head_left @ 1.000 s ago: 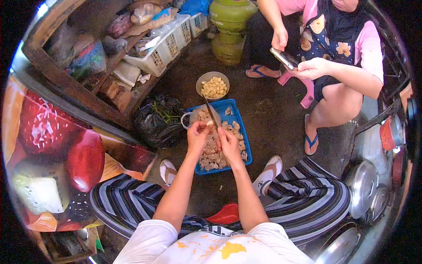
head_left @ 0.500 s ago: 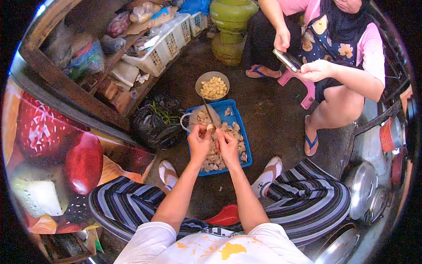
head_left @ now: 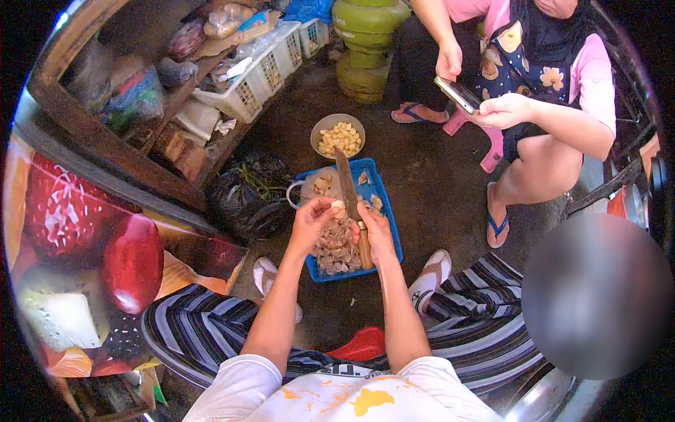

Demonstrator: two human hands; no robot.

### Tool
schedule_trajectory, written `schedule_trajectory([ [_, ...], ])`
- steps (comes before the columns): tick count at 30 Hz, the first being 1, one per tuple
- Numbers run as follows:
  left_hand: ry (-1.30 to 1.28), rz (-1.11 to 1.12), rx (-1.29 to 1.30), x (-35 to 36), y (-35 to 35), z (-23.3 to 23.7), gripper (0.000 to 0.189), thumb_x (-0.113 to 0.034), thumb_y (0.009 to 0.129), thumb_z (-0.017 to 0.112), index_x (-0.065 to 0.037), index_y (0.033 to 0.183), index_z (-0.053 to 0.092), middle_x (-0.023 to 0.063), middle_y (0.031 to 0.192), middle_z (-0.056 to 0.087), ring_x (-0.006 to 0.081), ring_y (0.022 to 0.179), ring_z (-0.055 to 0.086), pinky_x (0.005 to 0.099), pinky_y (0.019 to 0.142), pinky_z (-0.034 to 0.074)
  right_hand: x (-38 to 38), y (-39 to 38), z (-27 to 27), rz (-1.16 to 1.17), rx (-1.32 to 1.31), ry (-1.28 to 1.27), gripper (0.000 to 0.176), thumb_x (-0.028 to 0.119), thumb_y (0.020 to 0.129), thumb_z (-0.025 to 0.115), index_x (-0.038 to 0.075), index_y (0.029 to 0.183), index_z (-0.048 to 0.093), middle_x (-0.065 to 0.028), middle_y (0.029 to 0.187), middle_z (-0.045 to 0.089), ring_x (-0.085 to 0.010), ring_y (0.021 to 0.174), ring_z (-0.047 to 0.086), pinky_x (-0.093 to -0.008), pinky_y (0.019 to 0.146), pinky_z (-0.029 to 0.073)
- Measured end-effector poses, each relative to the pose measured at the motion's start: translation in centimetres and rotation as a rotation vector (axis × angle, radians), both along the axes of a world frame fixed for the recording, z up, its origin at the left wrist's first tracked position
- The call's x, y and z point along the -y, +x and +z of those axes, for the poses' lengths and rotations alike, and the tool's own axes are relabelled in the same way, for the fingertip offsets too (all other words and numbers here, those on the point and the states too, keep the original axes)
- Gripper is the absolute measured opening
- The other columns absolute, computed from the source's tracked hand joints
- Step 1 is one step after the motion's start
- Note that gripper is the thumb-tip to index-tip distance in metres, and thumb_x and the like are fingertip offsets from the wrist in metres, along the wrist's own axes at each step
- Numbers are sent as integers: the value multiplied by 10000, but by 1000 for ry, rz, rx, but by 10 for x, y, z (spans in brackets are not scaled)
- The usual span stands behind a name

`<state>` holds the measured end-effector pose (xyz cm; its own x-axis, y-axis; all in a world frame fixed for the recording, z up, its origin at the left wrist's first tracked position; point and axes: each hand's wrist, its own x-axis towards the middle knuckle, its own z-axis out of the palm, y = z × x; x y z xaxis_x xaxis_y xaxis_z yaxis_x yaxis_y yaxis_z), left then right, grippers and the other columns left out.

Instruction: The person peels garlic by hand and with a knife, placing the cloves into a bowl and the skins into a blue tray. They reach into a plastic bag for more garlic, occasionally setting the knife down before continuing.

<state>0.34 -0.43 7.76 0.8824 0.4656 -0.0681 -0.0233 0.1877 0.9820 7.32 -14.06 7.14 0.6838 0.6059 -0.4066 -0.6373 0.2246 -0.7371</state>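
Observation:
Between the fingertips of my left hand (head_left: 313, 221) is a pale garlic clove (head_left: 338, 209). My right hand (head_left: 375, 231) is closed around a knife (head_left: 346, 184), its blade pointing away from me and its wooden handle showing below the fingers. Both hands are above a blue tray (head_left: 395, 243) holding garlic cloves and papery skins (head_left: 339, 252). A clear plastic container (head_left: 301, 191) with a handle stands in the tray's far left part, with cloves inside. Beyond the tray, a bowl (head_left: 316, 146) holds peeled cloves (head_left: 340, 138).
A black plastic bag (head_left: 246, 200) lies left of the tray. White baskets (head_left: 242, 98) line the left shelf, and a green gas cylinder (head_left: 365, 35) stands at the back. Another person sits at right on a pink stool (head_left: 485, 151), holding a phone (head_left: 458, 96). A blurred patch covers the right side.
The knife has turned from edge-on to showing its broad side and wooden handle. My right hand has shifted slightly right and down, and my left hand slightly left.

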Motion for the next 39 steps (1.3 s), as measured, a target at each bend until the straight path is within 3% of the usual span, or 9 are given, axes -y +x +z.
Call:
schedule_trajectory([
  [4,348,112,-4,15,1,6,244,-45,830,582,26,1060,538,84,956,620,196,804,613,307,702,500,-5,-3,0,-61,46,-85,314,378,856,589,80,758,582,18,542,497,-65,439,456,-204,416,364],
  [7,1212,181,87,19,3,-1,336,-13,780,579,22,1106,501,171,1028,588,328,914,582,376,784,472,-10,-8,-1,-115,170,-173,333,376,858,588,79,709,579,24,538,494,-60,436,455,-202,412,359],
  [13,1018,178,-33,28,1,-19,392,4,746,574,15,1128,486,250,1087,534,414,1024,509,406,856,429,-12,-10,-8,-149,301,-224,319,345,861,594,51,737,605,23,532,490,-53,427,443,-202,401,347],
  [16,847,141,-51,32,-1,-27,378,-5,791,566,22,1157,476,202,1113,565,343,1025,555,365,845,441,-10,-6,-14,-162,264,-247,305,334,861,596,42,779,626,22,528,490,-54,426,442,-205,400,348],
  [22,16,192,69,37,10,-27,372,-116,885,541,12,1224,457,104,1147,571,163,1070,533,312,912,427,-1,-5,-22,-234,318,-355,321,336,887,554,38,806,641,16,543,500,-59,449,451,-211,419,354],
  [26,-395,173,144,19,7,-23,346,-92,883,524,24,1200,451,158,1110,569,224,1031,567,289,879,466,4,0,-33,-189,486,-511,361,353,900,525,20,844,653,15,542,481,-50,451,447,-215,432,376],
  [30,-539,168,199,8,6,-35,334,-72,846,574,51,1143,485,153,1076,576,282,1029,570,328,898,477,6,1,-38,-163,1023,-793,299,316,819,602,52,942,666,-154,689,627,-285,630,620,-361,581,470],
  [33,-537,192,154,9,4,-35,320,-37,821,596,70,1109,507,150,1063,580,291,1011,580,329,916,472,7,-1,-35,-100,974,-911,281,309,769,630,64,902,668,-206,797,630,-372,776,607,-407,654,471],
  [39,-505,212,99,9,1,-31,287,3,799,610,58,1071,537,120,1012,600,266,953,606,325,842,517,-1,0,-38,-234,1169,-671,382,380,828,590,30,978,621,-117,713,634,-257,636,615,-346,569,467],
])
